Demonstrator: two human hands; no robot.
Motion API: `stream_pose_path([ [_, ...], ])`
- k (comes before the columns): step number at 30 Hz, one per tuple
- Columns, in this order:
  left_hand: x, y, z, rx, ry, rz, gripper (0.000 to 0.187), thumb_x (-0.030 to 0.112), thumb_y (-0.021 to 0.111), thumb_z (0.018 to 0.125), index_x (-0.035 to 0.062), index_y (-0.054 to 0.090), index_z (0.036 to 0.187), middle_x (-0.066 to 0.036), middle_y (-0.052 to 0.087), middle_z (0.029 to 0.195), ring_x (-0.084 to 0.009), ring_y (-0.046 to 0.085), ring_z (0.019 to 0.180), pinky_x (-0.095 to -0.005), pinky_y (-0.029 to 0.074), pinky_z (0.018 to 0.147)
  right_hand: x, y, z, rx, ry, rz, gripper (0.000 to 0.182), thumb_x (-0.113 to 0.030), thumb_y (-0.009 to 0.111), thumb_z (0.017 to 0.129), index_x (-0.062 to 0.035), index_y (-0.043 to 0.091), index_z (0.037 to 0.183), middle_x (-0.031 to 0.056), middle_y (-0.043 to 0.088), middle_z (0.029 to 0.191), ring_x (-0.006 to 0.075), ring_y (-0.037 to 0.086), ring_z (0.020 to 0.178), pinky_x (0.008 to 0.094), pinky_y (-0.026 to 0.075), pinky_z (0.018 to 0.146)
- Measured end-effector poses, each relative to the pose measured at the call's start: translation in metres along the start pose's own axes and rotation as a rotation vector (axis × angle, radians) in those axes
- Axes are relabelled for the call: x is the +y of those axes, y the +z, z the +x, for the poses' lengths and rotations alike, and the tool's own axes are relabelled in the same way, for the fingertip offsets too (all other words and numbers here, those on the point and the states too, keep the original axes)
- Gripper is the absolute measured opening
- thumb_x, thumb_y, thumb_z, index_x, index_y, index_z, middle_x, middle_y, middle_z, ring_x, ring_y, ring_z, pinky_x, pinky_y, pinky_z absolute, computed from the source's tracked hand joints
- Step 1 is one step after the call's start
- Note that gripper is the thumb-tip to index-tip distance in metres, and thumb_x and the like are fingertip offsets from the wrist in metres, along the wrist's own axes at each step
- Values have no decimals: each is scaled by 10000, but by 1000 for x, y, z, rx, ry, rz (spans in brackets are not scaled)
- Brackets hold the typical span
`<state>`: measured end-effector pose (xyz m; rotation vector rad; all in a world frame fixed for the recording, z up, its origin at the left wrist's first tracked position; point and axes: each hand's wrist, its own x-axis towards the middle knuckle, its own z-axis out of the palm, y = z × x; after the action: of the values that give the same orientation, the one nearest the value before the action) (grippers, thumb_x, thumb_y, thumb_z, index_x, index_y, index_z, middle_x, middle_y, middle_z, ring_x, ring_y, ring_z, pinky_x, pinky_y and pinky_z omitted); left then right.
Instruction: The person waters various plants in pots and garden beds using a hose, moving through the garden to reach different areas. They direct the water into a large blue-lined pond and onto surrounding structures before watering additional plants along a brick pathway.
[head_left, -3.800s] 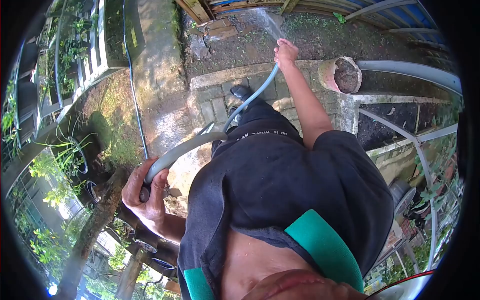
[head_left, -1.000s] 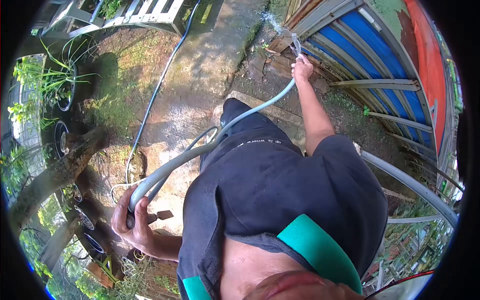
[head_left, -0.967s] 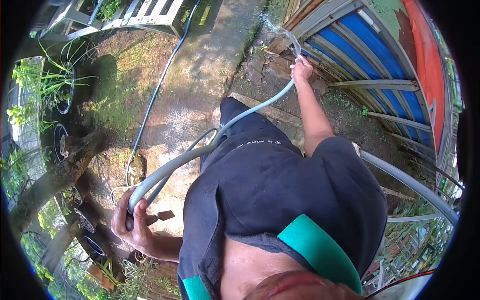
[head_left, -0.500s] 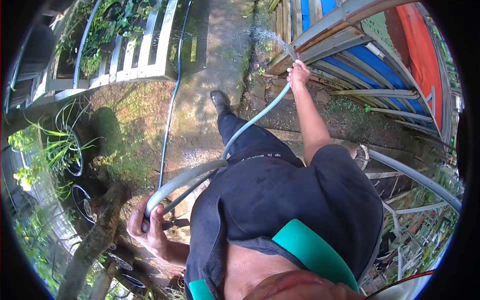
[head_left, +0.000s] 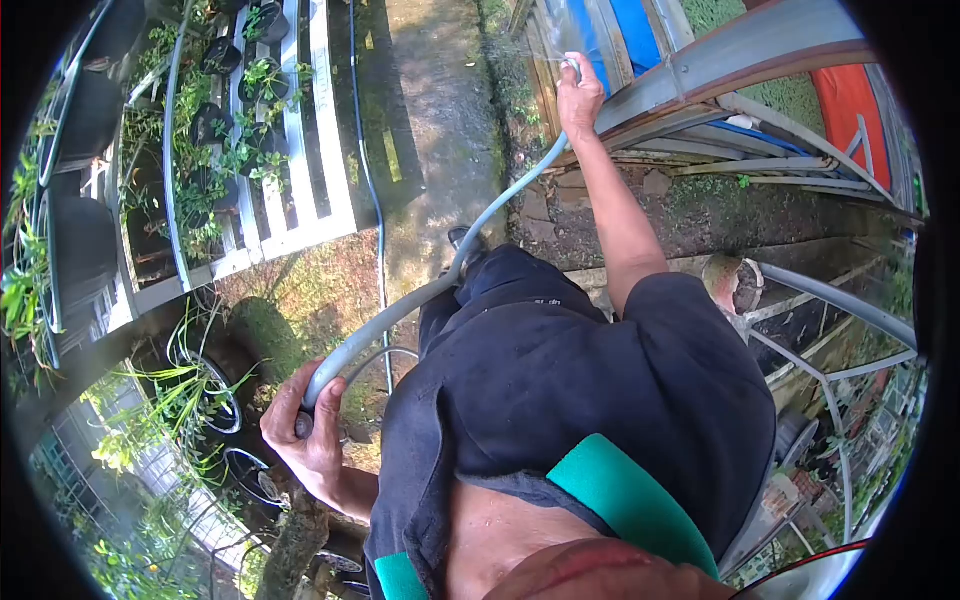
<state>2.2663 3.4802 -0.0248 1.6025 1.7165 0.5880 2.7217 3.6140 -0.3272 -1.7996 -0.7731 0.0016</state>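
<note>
Left hand (head_left: 312, 446) and right hand (head_left: 580, 100) both clamped around one blue-grey hose (head_left: 395, 314), near left to far middle.
One dark handle end (head_left: 304, 426) also shows in the left hand; one thin hose (head_left: 380, 235) and one slatted stand (head_left: 328, 130) at far left, one metal beam (head_left: 740, 55) just right of the right hand; outdoors, mossy ground (head_left: 310, 290).
</note>
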Motion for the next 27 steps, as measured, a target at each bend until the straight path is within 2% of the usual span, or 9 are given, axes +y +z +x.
stream_pose_path([
  [5, 2, -4, 37, -69, -21, -24, 267, 90, 785, 739, -34, 699, 959, -97, 689, 800, -117, 587, 689, -245, 444, 628, 72, -5, -53, -22, 1028, 211, 165, -128, 575, 899, -123, 616, 1059, 45, 550, 608, 136, 524, 448, 308, 332, 323],
  [9, -2, -12, 71, -127, 164, 2, 286, 160, 754, 791, -10, 696, 1013, -3, 611, 687, -40, 433, 512, -196, 294, 455, 120, -14, -105, 90, 805, -24, 165, -139, 606, 872, -98, 655, 1024, 64, 616, 696, 145, 567, 484, 316, 432, 412],
  [11, 5, -12, 89, -179, 169, -25, 277, 130, 757, 771, -16, 698, 999, -19, 628, 706, -69, 490, 571, -209, 353, 528, 135, -9, -118, 106, 556, -257, 160, -136, 617, 859, -91, 676, 1000, 65, 645, 746, 147, 591, 507, 302, 474, 467],
  [15, 14, -19, 124, -241, 217, -67, 255, 73, 769, 748, -32, 698, 970, -74, 661, 745, -97, 553, 631, -223, 411, 575, 25, -2, -98, -53, 579, -360, 226, -182, 587, 836, -87, 685, 1017, 217, 668, 901, 381, 635, 897, 429, 472, 805],
  [16, 14, -22, 131, -249, 212, -76, 246, 48, 772, 744, -41, 696, 960, -94, 674, 761, -104, 570, 641, -224, 425, 581, 48, 13, -99, -39, 455, -330, 235, -169, 572, 844, -87, 676, 1037, 215, 665, 897, 380, 634, 885, 434, 472, 792],
  [20, 5, -34, 160, -246, 242, -94, 238, 46, 772, 741, -36, 699, 952, -86, 666, 736, -101, 571, 629, -232, 424, 552, -5, 50, -70, -96, 286, -236, 226, -188, 571, 864, -98, 659, 1053, 216, 654, 865, 374, 636, 833, 435, 468, 745],
  [23, -7, -41, 177, -211, 249, -159, 235, 47, 772, 741, -34, 701, 950, -88, 668, 735, -102, 578, 633, -237, 433, 553, -39, 73, -50, -147, 307, -254, 222, -196, 586, 869, -98, 647, 1059, 215, 645, 846, 371, 634, 795, 440, 463, 720],
  [24, -9, -44, 182, -205, 247, -166, 239, 45, 772, 742, -31, 703, 958, -92, 670, 735, -108, 589, 639, -241, 446, 561, -46, 82, -45, -122, 265, -257, 203, -160, 586, 857, -56, 657, 1016, 121, 630, 732, 204, 569, 655, 343, 461, 660],
  [27, -13, -54, 194, -183, 234, -201, 247, 49, 777, 742, -28, 705, 965, -98, 674, 737, -113, 605, 649, -243, 459, 576, -75, 102, -28, -136, 193, -177, 195, -141, 585, 858, -59, 658, 1019, 127, 629, 734, 202, 570, 654, 341, 461, 650],
])
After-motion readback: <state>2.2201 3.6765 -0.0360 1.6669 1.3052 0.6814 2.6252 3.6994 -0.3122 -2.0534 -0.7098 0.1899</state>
